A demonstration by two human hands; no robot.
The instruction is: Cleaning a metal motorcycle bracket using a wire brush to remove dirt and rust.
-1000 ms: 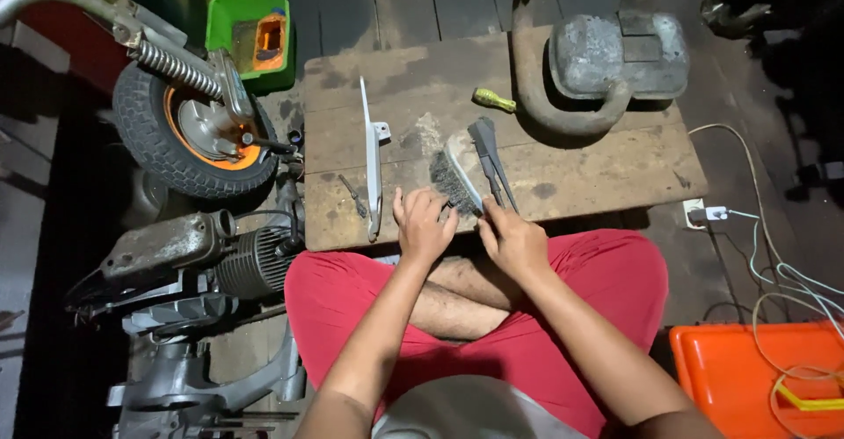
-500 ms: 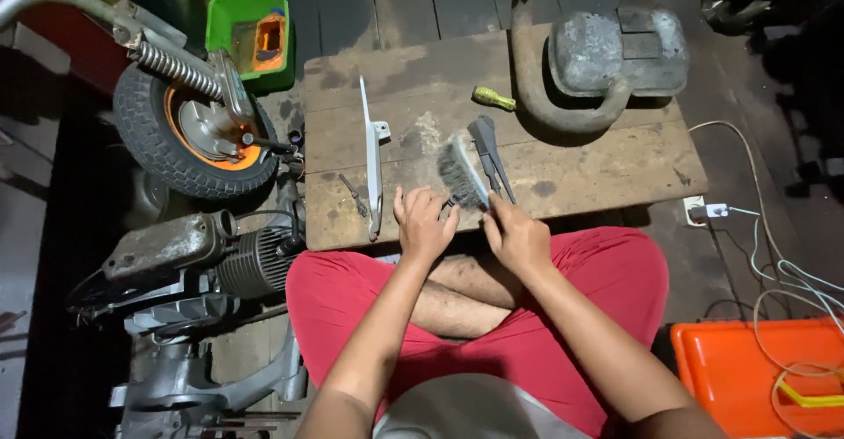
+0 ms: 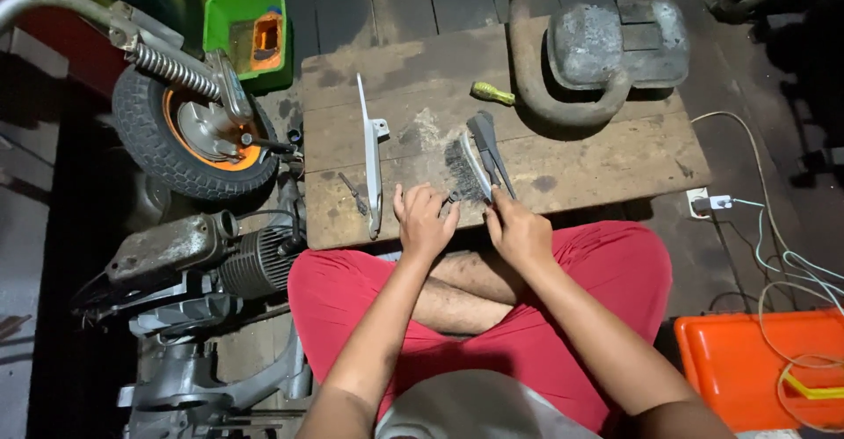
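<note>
Head view: right hand [image 3: 520, 232] wraps the handle of a wire brush [image 3: 466, 168], bristles lying on the wooden board [image 3: 607, 153] just ahead of the knuckles. Left hand [image 3: 424, 221] pinches a small metal part [image 3: 454, 196] at the bristles' near end, beside a long grey bracket [image 3: 372, 162].

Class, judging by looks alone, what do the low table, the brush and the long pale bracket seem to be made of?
Table: bare wood, seemingly; plank seams, grain and dark stains show.
Brush: probably steel wire bristles, grey and fine, on a pale handle whose material is unclear.
Bracket: metal, likely painted or plated; smooth, pale, thin and rigid.
</note>
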